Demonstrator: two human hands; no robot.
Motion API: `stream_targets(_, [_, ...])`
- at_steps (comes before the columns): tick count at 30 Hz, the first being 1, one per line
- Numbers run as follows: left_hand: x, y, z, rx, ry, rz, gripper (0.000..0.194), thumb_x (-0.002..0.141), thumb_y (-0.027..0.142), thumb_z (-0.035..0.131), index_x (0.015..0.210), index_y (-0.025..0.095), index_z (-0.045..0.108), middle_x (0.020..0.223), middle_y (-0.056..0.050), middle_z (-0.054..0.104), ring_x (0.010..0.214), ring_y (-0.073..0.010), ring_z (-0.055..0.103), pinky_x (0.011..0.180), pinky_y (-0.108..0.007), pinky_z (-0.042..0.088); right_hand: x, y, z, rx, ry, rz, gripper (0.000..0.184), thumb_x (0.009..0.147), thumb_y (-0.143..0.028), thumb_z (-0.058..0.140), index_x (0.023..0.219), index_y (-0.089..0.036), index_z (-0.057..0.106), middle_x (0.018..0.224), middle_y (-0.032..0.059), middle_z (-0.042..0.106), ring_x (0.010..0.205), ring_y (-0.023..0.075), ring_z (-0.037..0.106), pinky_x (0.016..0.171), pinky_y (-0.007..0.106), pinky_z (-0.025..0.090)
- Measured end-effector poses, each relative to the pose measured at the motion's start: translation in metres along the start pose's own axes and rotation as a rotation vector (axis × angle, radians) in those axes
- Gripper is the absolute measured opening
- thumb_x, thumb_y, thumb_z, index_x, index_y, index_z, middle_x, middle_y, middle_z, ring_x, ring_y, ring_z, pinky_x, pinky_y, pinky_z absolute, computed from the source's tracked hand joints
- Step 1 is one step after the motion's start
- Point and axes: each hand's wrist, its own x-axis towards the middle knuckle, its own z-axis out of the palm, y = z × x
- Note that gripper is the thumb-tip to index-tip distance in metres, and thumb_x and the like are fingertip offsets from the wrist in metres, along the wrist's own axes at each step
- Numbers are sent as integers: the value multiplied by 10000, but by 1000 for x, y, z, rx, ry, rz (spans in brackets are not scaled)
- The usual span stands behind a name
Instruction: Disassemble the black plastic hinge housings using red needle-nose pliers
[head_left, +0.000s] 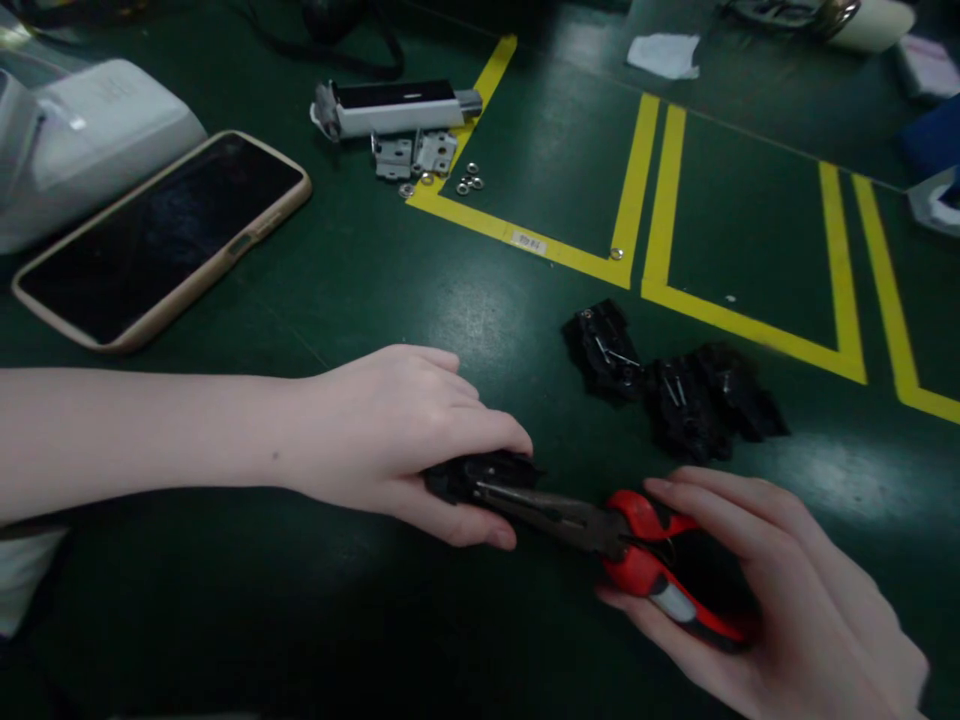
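My left hand (pixel 420 435) is closed around a small black plastic part (pixel 450 478), gripped between thumb and fingers just above the green table (pixel 480 310). In my right hand (pixel 795 590) is a pair of needle-nose pliers (pixel 637 540) with red and black handles. Their long jaws point left and meet the black part; what lies between the tips I cannot make out. Beyond the pliers lie several similar black parts (pixel 686 405) with thin metal pins or springs on them.
At the left a phone (pixel 165 235) in a tan case lies beside a white device (pixel 97 140). Farther back are a white-and-black metal assembly (pixel 397 108), metal brackets (pixel 415 155) and several small rings (pixel 470 184). Yellow tape (pixel 517 240) marks rectangles; a white scrap (pixel 664 55) lies beyond.
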Motion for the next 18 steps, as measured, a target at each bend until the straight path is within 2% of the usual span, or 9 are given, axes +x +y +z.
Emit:
stream_targets(4, [1, 0, 0, -39, -13, -14, 363, 886, 464, 677, 1102, 174, 654, 848, 30, 734, 704, -122, 644, 649, -300, 350, -1, 2, -1, -3, 14, -31, 508, 854, -415, 654, 1229, -101, 516, 1026, 167, 618, 825, 270, 656, 606, 377, 559])
stream_targets(11, [1, -1, 1, -7, -20, -18, 366, 883, 466, 683, 1117, 190, 624, 882, 30, 740, 712, -118, 647, 648, -296, 346, -2, 7, 2, 40, -27, 5, 407, 886, -386, 608, 1199, -137, 537, 976, 123, 652, 790, 229, 679, 602, 344, 559])
stream_targets(15, [0, 0, 1, 20, -11, -6, 381, 881, 447, 693, 1146, 192, 592, 894, 36, 742, 702, -110, 649, 636, -290, 338, 2, 4, 3, 45, -15, 28, 439, 882, -497, 601, 1133, -141, 555, 910, 101, 654, 731, 204, 676, 540, 309, 537])
stream_targets(18, [0, 1, 1, 39, -14, -3, 385, 893, 422, 687, 1172, 184, 570, 890, 41, 740, 691, -103, 647, 639, -285, 341, 2, 1, 4, 52, -32, 60, 452, 905, -540, 558, 1131, -149, 559, 919, 97, 649, 750, 201, 669, 565, 315, 535])
